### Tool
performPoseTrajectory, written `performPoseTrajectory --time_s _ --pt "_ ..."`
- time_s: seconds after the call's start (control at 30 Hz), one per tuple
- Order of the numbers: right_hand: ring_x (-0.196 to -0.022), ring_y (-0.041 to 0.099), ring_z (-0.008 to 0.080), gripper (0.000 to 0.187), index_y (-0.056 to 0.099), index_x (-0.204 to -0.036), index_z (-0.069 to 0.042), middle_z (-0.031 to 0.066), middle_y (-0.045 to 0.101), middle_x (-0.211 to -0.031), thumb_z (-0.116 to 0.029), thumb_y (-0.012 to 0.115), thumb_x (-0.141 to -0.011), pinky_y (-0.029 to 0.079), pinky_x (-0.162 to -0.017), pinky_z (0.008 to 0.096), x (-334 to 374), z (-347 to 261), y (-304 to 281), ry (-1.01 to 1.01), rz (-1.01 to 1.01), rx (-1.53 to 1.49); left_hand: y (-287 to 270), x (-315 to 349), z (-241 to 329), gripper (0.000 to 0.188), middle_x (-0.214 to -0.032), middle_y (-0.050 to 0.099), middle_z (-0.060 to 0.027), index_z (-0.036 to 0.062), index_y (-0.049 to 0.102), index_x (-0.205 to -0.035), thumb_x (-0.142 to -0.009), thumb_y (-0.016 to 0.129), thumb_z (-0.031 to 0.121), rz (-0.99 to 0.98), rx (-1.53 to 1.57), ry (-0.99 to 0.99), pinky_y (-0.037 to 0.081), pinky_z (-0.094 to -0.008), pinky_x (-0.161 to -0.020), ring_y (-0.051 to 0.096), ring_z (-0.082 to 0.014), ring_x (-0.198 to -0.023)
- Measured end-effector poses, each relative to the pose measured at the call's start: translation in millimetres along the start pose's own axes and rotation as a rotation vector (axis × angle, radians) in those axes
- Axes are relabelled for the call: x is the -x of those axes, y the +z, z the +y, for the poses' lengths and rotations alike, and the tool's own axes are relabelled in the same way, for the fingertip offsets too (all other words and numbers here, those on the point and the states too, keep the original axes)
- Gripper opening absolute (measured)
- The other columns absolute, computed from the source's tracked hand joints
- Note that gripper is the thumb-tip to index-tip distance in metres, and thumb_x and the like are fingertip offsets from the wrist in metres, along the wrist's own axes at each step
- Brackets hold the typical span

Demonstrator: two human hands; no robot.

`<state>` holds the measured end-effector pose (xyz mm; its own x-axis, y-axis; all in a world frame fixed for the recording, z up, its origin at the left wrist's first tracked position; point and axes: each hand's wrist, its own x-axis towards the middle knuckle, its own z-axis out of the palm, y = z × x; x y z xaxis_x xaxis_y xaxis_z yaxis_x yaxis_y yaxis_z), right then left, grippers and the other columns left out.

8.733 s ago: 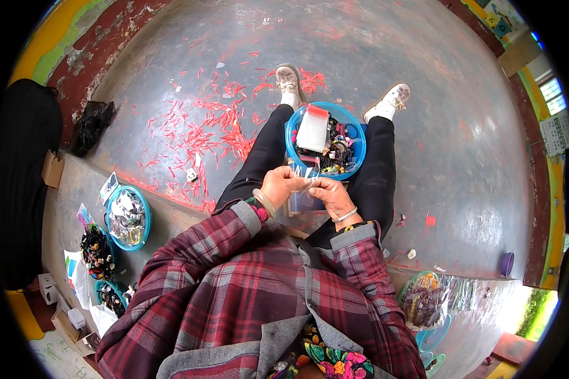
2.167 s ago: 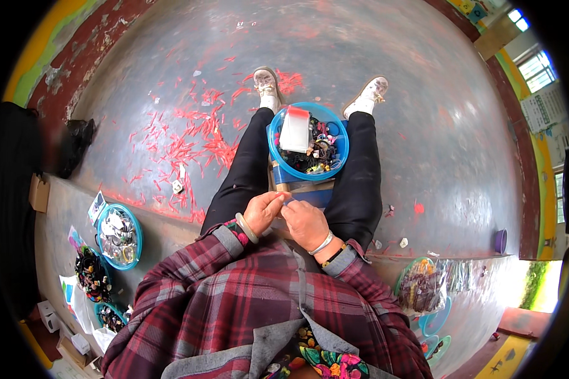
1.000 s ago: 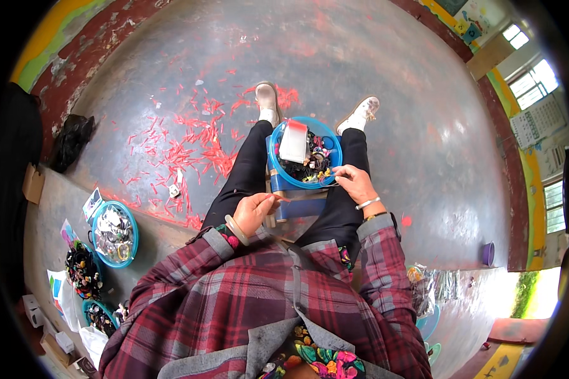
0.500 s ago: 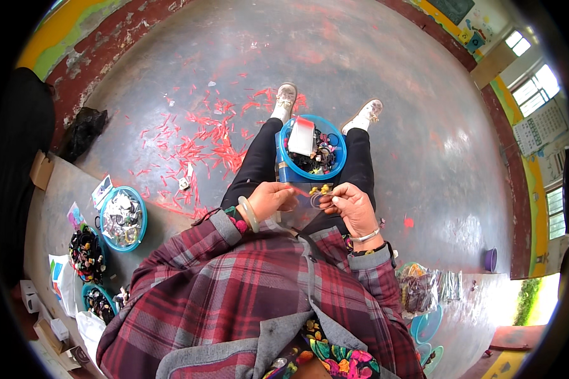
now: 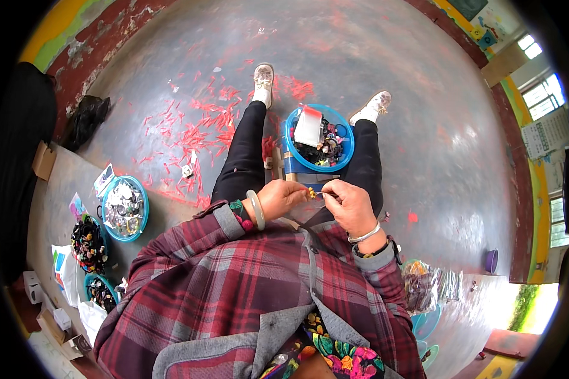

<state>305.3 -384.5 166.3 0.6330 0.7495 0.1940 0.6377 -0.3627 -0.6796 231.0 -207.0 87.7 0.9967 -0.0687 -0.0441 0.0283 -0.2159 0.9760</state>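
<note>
Red scraps (image 5: 196, 129) litter the grey floor (image 5: 373, 57). A black bag (image 5: 85, 120) lies near the wall. On the counter (image 5: 63, 183) sit a blue bowl (image 5: 124, 208) and a purple cup (image 5: 491, 260).

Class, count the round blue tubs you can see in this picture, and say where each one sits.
3 clearly. One blue tub stands between the person's legs, beyond the hands. A second blue tub sits on the bench at left. A smaller tub lies nearer the lower-left edge. Blue rims at lower right may be more.

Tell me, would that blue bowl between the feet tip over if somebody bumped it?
Probably not easily: the blue bowl looks wide, low and piled with small pieces. It seems to rest on a blue stand underneath, so a hard knock might slide it off. The white packet on top would likely fall first.
</note>
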Motion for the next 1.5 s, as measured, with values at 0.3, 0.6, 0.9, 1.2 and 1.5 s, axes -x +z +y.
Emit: performPoseTrajectory --time_s 0.3,0.6,0.9,1.2,1.5 --pt "-0.070 0.054 0.0273 0.005 0.057 -0.076 -0.007 0.0075 0.054 -0.070 -0.009 0.059 -0.072 0.045 -0.060 0.0364 -22 24 15 -0.210 -0.009 0.249 0 -18 -20 0.032 -0.084 0.063 -0.0078 -0.0048 0.058 -0.101 -0.093 0.046 0.024 -0.019 0.210 -0.132 0.050 -0.0249 -0.067 0.059 -0.0106 -0.072" --pt "-0.073 0.052 0.0230 0.006 0.057 -0.073 -0.010 0.0039 0.052 -0.068 -0.014 0.061 -0.070 0.040 -0.064 0.0340 -35 31 27 -0.256 -0.089 0.380 1 -25 -34 0.030 -0.085 0.062 -0.0066 -0.0038 0.057 -0.103 -0.094 0.044 0.021 -0.094 0.303 -0.173 0.051 -0.0261 -0.067 0.059 -0.0119 -0.075" --pt "-0.071 0.061 0.0218 0.019 0.059 -0.090 -0.002 0.0092 0.062 -0.082 0.001 0.059 -0.071 0.048 -0.065 0.0300 -37 28 27 0.119 -0.064 -0.291 -15 -19 -24 0.028 -0.092 0.063 -0.0074 0.0024 0.057 -0.105 -0.092 0.046 0.024 -0.056 0.867 -0.397 0.051 -0.0301 -0.072 0.061 -0.0159 -0.083" --pt "-0.066 0.060 0.0189 0.008 0.060 -0.082 -0.002 0.0092 0.062 -0.077 -0.001 0.061 -0.074 0.046 -0.060 0.0258 -31 23 22 0.120 0.008 -0.245 -15 -17 -17 0.030 -0.093 0.063 -0.0076 0.0013 0.056 -0.109 -0.092 0.046 0.024 -0.114 0.808 -0.376 0.051 -0.0289 -0.073 0.061 -0.0166 -0.086" --pt "-0.076 0.055 0.0231 0.011 0.062 -0.078 -0.006 0.0055 0.060 -0.079 -0.002 0.063 -0.068 0.044 -0.067 0.0329 -34 30 20 -0.199 -0.025 0.027 -10 -19 -21 0.031 -0.101 0.061 -0.0083 0.0001 0.054 -0.111 -0.093 0.044 0.024 -0.169 0.752 -0.361 0.052 -0.0291 -0.073 0.060 -0.0175 -0.092"
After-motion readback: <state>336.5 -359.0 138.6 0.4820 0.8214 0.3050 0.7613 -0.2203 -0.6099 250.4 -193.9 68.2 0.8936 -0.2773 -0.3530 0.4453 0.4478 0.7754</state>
